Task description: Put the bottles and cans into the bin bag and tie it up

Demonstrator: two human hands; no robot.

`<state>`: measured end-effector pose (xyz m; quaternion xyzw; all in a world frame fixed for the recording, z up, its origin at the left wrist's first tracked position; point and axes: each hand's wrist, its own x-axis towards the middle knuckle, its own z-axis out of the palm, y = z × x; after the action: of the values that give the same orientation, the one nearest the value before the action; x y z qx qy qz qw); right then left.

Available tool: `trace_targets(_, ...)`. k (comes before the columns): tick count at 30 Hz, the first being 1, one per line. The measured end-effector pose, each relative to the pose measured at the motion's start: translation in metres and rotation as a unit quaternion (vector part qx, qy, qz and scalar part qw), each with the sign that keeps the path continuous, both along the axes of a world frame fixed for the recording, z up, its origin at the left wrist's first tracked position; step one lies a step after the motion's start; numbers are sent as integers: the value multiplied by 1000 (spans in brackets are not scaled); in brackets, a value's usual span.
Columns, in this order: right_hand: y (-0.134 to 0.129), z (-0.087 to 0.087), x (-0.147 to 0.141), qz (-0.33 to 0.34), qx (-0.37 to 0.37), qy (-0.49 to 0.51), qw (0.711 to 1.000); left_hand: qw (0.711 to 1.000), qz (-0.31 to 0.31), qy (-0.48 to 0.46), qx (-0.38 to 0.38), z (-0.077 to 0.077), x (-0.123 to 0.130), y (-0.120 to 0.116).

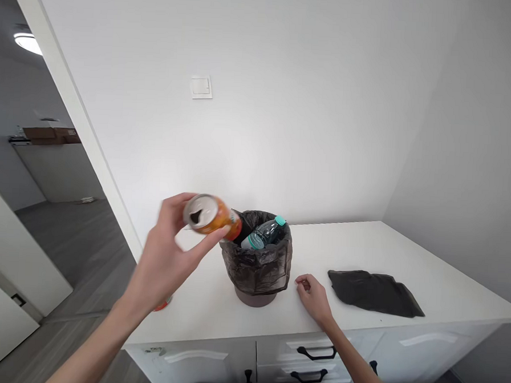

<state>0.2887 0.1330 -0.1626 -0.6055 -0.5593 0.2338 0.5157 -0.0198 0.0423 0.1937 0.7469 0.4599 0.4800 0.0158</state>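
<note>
Our left grip (207, 212) pinches an opened orange can (215, 216), tilted beside the bin's rim. Right of it, the black-lined bin (256, 269) holds a clear bottle (265, 233) with a teal cap. Our right grip (312, 297), fingers curled and empty, rests on the tabletop (321, 246) between the bin and a dark folded bag (374, 292).

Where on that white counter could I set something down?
Bare counter lies between the flat black plastic and the back wall, plus a smaller patch front-left of the bin. It's crowded beside the bin: held can left, right hand right.
</note>
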Motion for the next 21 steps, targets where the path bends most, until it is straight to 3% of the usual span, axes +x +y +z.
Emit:
trace_targets(2,1,1,0,-2,3,0,1000,996,-67,47,-22,11,28,21)
trace_targets(4,1,3,-1,-4,7,1,1000,984,-112,117,-73,11,47,44)
trace_targets(8,0,8,-3,-4,11,4,1000,944,-155,236,-173,-15,63,86)
trace_targets(11,-2,12,-4,-5,12,7,1000,939,-176,219,-199,-40,59,107)
trace_targets(13,-3,15,-4,-6,11,10,1000,957,-162,168,-174,-52,47,114)
trace_targets(16,-5,19,-6,-8,10,12,1000,987,-88,100,-89,-67,11,112)
trace_targets(18,-6,21,-7,-7,8,13,1000,996,-10,71,-47,-78,-24,109)
trace_targets(21,-8,22,-9,-6,3,13,1000,989,117,74,-58,-103,-87,106)
